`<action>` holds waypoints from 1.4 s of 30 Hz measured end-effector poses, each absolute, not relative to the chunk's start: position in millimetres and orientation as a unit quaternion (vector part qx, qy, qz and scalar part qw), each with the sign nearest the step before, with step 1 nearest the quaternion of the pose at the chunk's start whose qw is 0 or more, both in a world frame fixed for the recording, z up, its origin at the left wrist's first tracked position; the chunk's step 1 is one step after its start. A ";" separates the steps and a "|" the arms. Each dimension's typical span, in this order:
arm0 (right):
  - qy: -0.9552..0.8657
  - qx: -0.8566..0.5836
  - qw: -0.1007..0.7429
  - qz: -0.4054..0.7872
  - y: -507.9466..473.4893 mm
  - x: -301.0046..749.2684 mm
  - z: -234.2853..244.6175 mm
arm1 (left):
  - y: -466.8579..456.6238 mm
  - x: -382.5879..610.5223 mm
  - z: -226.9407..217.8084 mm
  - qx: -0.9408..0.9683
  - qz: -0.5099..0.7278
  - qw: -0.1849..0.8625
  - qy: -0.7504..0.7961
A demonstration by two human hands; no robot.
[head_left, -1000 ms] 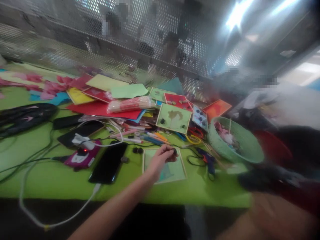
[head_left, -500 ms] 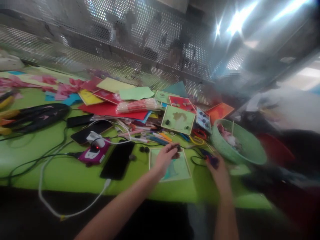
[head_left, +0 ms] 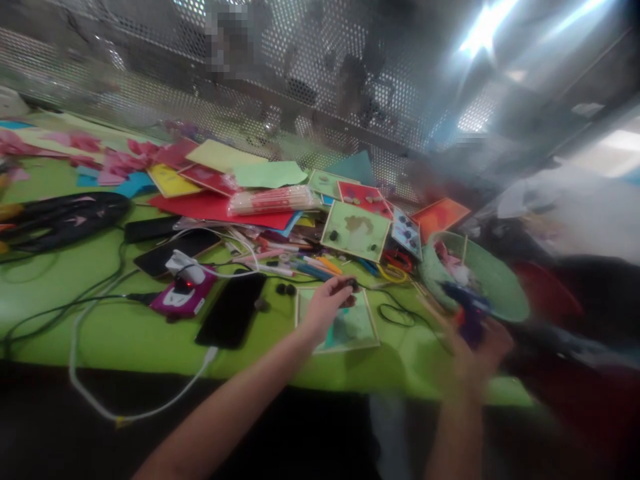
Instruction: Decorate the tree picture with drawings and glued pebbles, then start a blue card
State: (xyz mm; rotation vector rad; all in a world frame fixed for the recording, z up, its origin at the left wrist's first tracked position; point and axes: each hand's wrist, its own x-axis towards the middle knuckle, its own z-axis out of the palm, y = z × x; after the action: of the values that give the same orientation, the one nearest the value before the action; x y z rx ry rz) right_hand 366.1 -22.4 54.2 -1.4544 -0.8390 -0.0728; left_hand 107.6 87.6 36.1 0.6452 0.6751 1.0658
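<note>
Dark pebble is pinched between the fingertips of the left hand at the far edge of the green card, while the glue gun, clasped in the blurred right hand, is held to the card's right, beside the green bowl.

Lime green tablecloth. Black phone lying flat, just beside a magenta device. White cable hangs over the table edge. Green bowl at right. Pens lie near a green card. Red paper sheet farther back, with a perforated metal screen behind it.
</note>
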 end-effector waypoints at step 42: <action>-0.560 -0.533 0.409 0.484 56.4 309.2 69.6 | 113.9 78.8 23.5 0.485 0.492 0.588 0.421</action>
State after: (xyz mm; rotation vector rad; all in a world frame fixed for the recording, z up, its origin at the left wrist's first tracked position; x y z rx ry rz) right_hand 309.2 56.4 69.6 -1.3433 -1.4105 1.2191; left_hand 78.8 113.9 23.5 1.1302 0.9806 1.1468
